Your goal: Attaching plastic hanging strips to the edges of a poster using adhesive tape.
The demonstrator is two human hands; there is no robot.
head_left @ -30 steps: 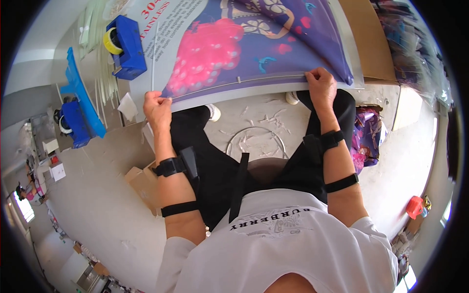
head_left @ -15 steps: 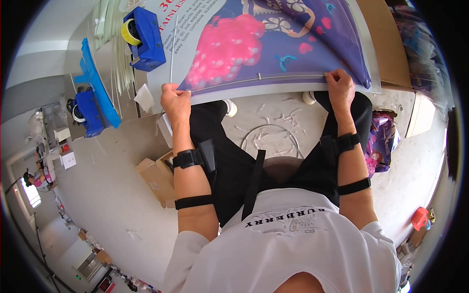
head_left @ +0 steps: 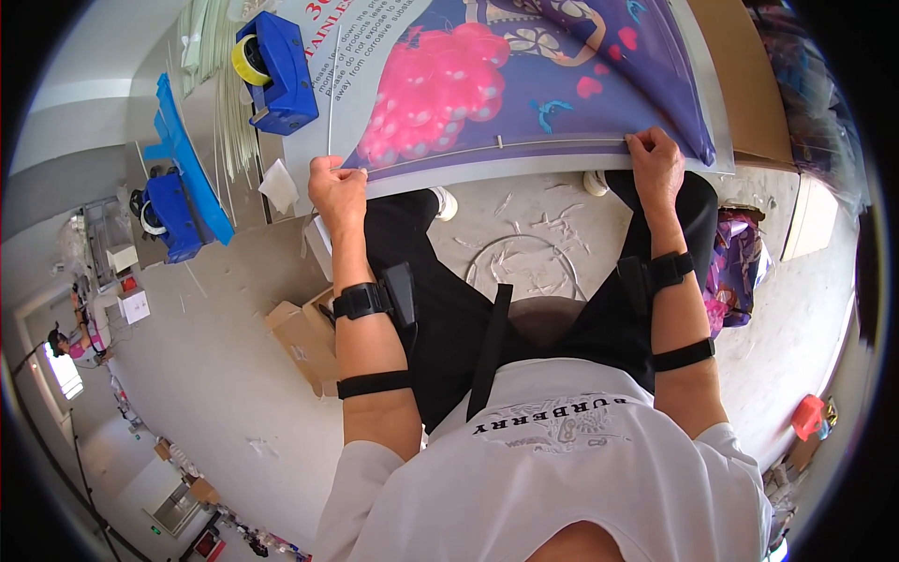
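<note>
Worktop covering [head_left: 343, 122]: large red numerals and capitals [head_left: 330, 30] just beside the blue tape dispenser [head_left: 284, 80], cut off by the upper edge of the view.
Small print [head_left: 365, 61]: several slanting lines in black, adjoining the red; line ends meet the purple sheet [head_left: 599, 117].
Pale shirt [head_left: 562, 478]: one word in dark capitals, inverted from this view, beside a grey emblem [head_left: 568, 431].
Green sign [head_left: 155, 530]: too small to read.

Right of the open cardboard box [head_left: 304, 347] lie a pale ring [head_left: 518, 236] and scraps [head_left: 565, 225], with a purple bundle [head_left: 737, 267] and red bag [head_left: 807, 417] farther right of it.
</note>
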